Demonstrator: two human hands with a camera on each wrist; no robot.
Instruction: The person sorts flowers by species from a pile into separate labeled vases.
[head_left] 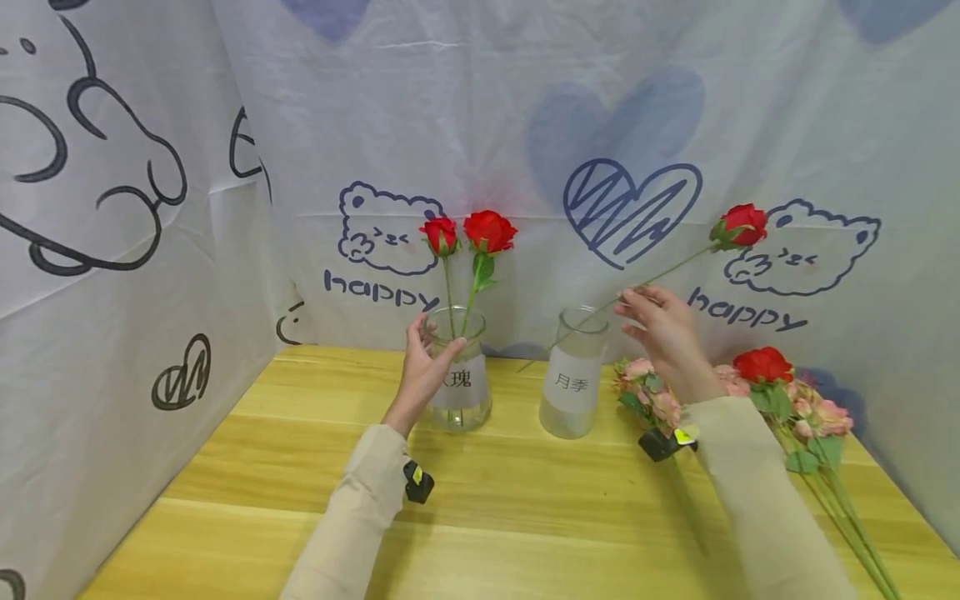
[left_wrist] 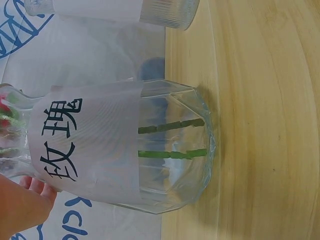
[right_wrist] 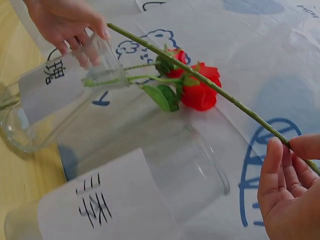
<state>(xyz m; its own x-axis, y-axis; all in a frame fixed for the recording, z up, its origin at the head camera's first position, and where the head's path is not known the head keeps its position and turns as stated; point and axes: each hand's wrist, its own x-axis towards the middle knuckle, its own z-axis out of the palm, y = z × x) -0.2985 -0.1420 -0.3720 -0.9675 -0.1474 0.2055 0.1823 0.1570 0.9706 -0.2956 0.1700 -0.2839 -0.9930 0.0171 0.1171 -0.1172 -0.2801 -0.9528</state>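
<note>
Wooden counter w/ 2 glass vases nr back edge: L vase, R vase. Pink flowers (no. unclear, R arm in way) + 1 red bloom lie twd R edge. 1 held rose is up over back edge by R vase mouth; long axis diag., bloom up-R, stem end down-L. 2 standing roses in L vase, blooms up. L hand: fingers curled round L vase neck. R hand: fingers pinching held rose's stem. L wrist view gives both label chars, part-hidden in head view; R wrist view cuts off held bloom.
</note>
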